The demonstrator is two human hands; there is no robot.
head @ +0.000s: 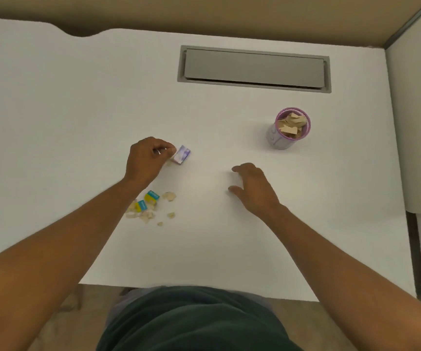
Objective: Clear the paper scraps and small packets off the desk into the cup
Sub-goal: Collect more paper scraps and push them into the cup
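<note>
A: Centrally, which hands are shown, and in what state?

B: Left hand (146, 160): fingers curled, thumb and forefinger pinched together right beside a small purple-and-white packet (182, 155) on the white worktop (77, 97). Whether the fingertips actually grip the packet or only touch its near edge cannot be told. Right hand (253, 188): palm down, fingers loosely spread and relaxed, holding nothing, low over or resting on the worktop.

A: Where is the cup?

B: Pink-rimmed mesh cup (289, 129): upright, far right of the worktop, well apart from both hands, beyond the right hand. Tan paper scraps (292, 125) fill it up to the rim.

A: What lies loose on the worktop?

B: Two teal-and-yellow packets (148, 200), side by side just right of the left forearm, nearer the person than the purple packet. Pale loose paper scraps (169, 196) are scattered around and just beside them, some touching.

A: Other fixtures?

B: Grey cable-tray lid (254, 68), set flush in the far part of the worktop.
</note>
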